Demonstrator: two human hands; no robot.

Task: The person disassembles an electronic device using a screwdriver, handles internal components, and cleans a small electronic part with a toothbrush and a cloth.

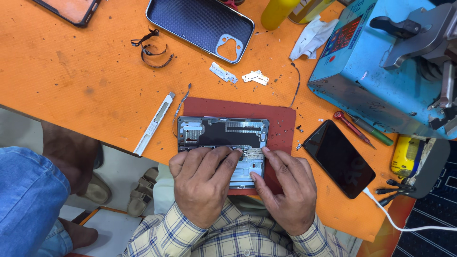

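An opened phone chassis (221, 133) lies flat on a dark red mat (281, 123) at the near edge of the orange table (85, 71). Its inner boards and metal shields face up. My left hand (202, 183) rests over the chassis's lower left part, fingers curled onto it. My right hand (285, 188) presses on the lower right part, its index fingertip at a small pale component near the middle and its thumb at the chassis edge. Both hands steady the chassis against the mat. What lies under the palms is hidden.
A white utility knife (153, 123) lies left of the mat. A black phone (339, 158) and a red screwdriver (354, 128) sit to the right. Behind are a phone case (200, 26), two small metal plates (238, 75), black flex strips (152, 47), a blue machine (385, 62) and a white cable (404, 226).
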